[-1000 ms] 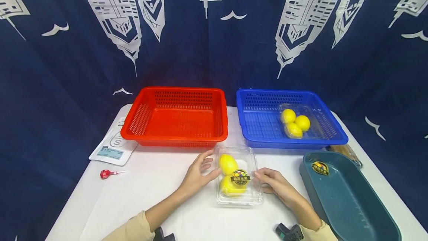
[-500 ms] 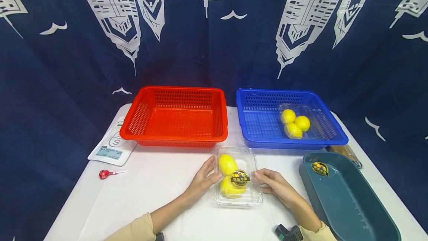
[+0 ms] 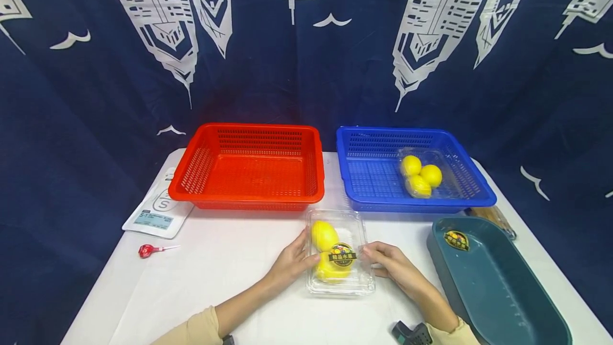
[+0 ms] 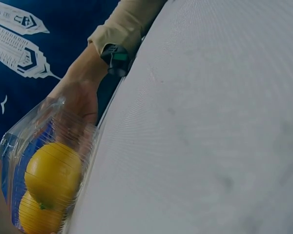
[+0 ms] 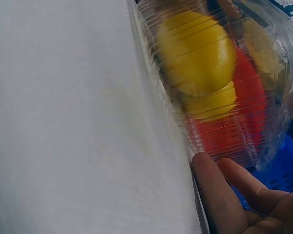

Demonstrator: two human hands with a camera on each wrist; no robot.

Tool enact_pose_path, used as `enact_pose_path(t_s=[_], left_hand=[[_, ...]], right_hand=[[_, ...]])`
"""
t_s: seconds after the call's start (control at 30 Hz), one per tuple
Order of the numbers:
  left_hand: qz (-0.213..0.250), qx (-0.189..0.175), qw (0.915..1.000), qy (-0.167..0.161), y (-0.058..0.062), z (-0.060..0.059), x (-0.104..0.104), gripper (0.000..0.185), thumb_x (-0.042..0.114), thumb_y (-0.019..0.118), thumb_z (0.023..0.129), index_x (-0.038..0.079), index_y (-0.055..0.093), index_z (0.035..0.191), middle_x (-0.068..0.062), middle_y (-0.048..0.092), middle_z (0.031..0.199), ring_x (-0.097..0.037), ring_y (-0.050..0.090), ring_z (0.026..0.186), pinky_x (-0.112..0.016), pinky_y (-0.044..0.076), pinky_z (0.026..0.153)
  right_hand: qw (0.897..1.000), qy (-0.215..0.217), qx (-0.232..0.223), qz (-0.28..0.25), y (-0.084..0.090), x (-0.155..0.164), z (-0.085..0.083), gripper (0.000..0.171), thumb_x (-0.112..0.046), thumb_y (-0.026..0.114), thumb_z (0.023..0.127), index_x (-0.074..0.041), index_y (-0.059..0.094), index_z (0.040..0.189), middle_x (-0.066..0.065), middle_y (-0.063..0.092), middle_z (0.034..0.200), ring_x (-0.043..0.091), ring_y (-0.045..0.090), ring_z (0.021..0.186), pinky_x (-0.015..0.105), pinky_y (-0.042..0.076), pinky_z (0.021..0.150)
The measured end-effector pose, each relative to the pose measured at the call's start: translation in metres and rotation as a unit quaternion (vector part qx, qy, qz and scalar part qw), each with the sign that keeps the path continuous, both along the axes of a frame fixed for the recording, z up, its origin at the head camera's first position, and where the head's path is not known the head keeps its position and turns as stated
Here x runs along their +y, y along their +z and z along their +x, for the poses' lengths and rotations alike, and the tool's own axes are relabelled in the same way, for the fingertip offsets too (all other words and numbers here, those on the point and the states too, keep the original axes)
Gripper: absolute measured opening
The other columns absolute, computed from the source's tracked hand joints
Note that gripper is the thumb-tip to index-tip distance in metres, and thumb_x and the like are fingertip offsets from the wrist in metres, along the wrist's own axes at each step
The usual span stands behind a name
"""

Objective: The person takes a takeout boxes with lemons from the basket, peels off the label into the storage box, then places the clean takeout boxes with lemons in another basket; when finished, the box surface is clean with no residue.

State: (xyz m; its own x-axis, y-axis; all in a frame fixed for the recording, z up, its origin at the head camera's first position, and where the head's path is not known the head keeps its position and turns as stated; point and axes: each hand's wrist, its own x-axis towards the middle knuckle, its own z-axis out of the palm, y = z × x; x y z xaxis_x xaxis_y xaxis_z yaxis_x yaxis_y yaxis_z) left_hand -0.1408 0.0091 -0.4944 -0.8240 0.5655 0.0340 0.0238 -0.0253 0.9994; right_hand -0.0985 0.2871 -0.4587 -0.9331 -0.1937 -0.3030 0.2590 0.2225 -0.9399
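A clear plastic clamshell box with yellow lemons inside rests on the white table, its lid closed and bearing a black, round fruit sticker. My left hand holds the box's left side, thumb over the lid's edge and fingers along the wall. At the opposite side, my right hand grips the edge, thumb on top and fingers lower down. In the right wrist view the right fingertips touch the ribbed wall near the table. Lemons show through the plastic in the left wrist view.
Behind the box stand a red basket and a blue basket; the blue one holds another lemon box. A dark green tray lies right. At left are a scale-like white device and a red lollipop.
My left hand has slid slightly nearer along the box's left side and closed in, its thumb now over the lid's edge. The right hand and the box have stayed put.
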Motion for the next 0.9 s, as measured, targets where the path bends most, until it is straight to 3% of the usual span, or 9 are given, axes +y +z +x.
enact_pose_path(t_s=[0.33, 0.53, 0.6, 0.73, 0.8, 0.9], left_hand=[[-0.011, -0.001, 0.9999, 0.006, -0.001, 0.001, -0.001, 0.082, 0.029, 0.063, 0.093, 0.006, 0.014, 0.156, -0.013, 0.009, 0.164, -0.035, 0.016, 0.150, -0.045, 0.022, 0.120], [-0.007, -0.005, 1.0000, 0.003, -0.003, 0.000, 0.000, 0.085, 0.032, 0.063, 0.093, 0.004, 0.013, 0.156, -0.015, 0.010, 0.164, -0.039, 0.016, 0.149, -0.047, 0.023, 0.120], [-0.007, -0.007, 1.0000, 0.002, -0.003, 0.001, 0.001, 0.085, 0.032, 0.063, 0.093, 0.003, 0.013, 0.156, -0.016, 0.010, 0.163, -0.040, 0.016, 0.149, -0.047, 0.023, 0.120], [-0.010, -0.004, 0.9999, 0.003, -0.002, 0.002, 0.001, 0.084, 0.030, 0.063, 0.093, 0.002, 0.014, 0.155, -0.018, 0.010, 0.163, -0.042, 0.016, 0.148, -0.048, 0.023, 0.119], [-0.011, -0.001, 0.9999, 0.004, -0.001, 0.003, 0.001, 0.082, 0.029, 0.062, 0.094, 0.003, 0.014, 0.155, -0.018, 0.010, 0.163, -0.041, 0.016, 0.148, -0.048, 0.023, 0.119], [-0.011, 0.002, 0.9999, 0.006, -0.001, 0.003, 0.000, 0.082, 0.028, 0.062, 0.094, 0.002, 0.015, 0.155, -0.019, 0.011, 0.163, -0.043, 0.018, 0.147, -0.048, 0.024, 0.119]], right_hand=[[1.000, -0.007, 0.004, 0.008, 0.003, -0.005, 0.001, 0.053, -0.031, 0.051, 0.100, 0.014, 0.049, 0.128, 0.008, 0.063, 0.115, 0.009, 0.059, 0.103, 0.027, 0.054, 0.091], [0.997, -0.035, 0.021, 0.062, 0.014, -0.005, 0.003, 0.055, -0.029, 0.058, 0.097, 0.014, 0.050, 0.130, 0.020, 0.063, 0.120, 0.015, 0.062, 0.099, 0.031, 0.057, 0.089], [0.993, -0.054, 0.042, 0.101, 0.024, -0.005, 0.004, 0.055, -0.029, 0.061, 0.095, 0.011, 0.051, 0.131, 0.020, 0.064, 0.117, 0.017, 0.065, 0.094, 0.030, 0.058, 0.084], [0.973, -0.072, 0.106, 0.194, 0.053, -0.008, 0.006, 0.051, -0.031, 0.067, 0.091, 0.003, 0.057, 0.128, 0.012, 0.067, 0.105, 0.015, 0.065, 0.087, 0.024, 0.055, 0.072], [0.963, -0.052, 0.141, 0.223, 0.067, -0.012, 0.007, 0.045, -0.031, 0.067, 0.091, -0.001, 0.062, 0.124, 0.009, 0.069, 0.104, 0.013, 0.064, 0.088, 0.022, 0.053, 0.071], [0.957, 0.014, 0.180, 0.225, 0.080, -0.019, 0.007, 0.037, -0.029, 0.065, 0.093, -0.003, 0.067, 0.118, 0.011, 0.071, 0.108, 0.013, 0.066, 0.092, 0.021, 0.054, 0.074]])
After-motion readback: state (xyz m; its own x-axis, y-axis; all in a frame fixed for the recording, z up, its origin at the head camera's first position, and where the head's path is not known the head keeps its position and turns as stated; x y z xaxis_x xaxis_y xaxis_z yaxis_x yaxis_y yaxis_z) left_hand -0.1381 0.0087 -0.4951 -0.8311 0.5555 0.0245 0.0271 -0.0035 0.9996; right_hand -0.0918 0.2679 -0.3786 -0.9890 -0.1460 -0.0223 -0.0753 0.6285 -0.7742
